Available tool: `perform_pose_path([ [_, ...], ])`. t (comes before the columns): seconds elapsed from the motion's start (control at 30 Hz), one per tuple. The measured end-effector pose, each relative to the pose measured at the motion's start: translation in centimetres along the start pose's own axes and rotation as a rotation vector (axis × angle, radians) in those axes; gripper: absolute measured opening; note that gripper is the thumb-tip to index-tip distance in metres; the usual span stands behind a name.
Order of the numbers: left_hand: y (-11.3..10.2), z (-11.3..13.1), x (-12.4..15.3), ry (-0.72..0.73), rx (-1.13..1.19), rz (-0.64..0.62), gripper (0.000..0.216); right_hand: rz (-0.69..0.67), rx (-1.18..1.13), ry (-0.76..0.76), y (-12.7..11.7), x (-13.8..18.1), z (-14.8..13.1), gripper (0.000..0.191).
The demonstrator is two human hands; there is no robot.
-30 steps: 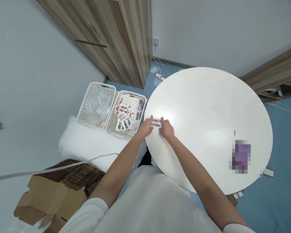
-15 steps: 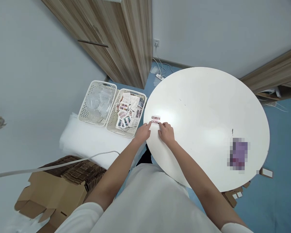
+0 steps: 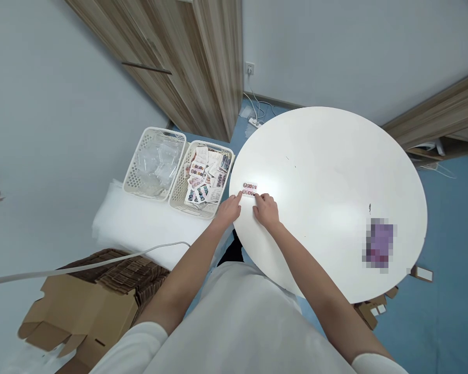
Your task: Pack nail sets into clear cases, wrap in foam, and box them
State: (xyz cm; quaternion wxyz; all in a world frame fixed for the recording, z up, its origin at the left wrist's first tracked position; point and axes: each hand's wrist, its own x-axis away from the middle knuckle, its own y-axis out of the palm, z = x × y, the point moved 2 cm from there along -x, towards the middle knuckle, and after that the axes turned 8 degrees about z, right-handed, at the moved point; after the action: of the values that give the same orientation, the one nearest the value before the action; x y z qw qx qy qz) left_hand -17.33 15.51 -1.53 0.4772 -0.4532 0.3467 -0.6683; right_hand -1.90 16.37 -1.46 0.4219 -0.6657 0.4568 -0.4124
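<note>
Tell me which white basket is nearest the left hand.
The basket holding printed cards, beside the round table; the other basket, holding clear plastic, sits farther from the left hand.

We're in a small workroom, the packing-room sort! Look left: two white baskets (image 3: 131,177), one heaped with printed cards (image 3: 203,176), the other with clear plastic (image 3: 159,163). Below them, brown cardboard (image 3: 86,306), a thick stack of it! Here's a round white worktop (image 3: 335,156), a wood-grain cupboard (image 3: 187,57), plain pale walls (image 3: 335,47), a socket (image 3: 249,68), and blue flooring (image 3: 456,234) at the right.
</note>
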Motion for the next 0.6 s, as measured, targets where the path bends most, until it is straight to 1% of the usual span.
perform_pose_path([
  [0.17,-0.1,0.0,0.1,0.009,0.008,0.015,0.054,0.008,-0.006,0.004,-0.1,0.2,0.0,0.044],
  [0.3,-0.7,0.0,0.7,0.012,0.031,0.048,0.054,0.040,-0.041,-0.005,-0.7,0.4,-0.1,0.045],
  [0.5,-2.1,0.1,2.7,-0.031,0.088,0.113,0.054,0.089,-0.094,-0.065,-2.7,1.0,-0.9,0.044],
  [0.6,-2.8,0.0,4.2,-0.059,0.113,0.160,0.052,0.078,-0.106,-0.115,-3.5,1.8,-1.0,0.038],
])
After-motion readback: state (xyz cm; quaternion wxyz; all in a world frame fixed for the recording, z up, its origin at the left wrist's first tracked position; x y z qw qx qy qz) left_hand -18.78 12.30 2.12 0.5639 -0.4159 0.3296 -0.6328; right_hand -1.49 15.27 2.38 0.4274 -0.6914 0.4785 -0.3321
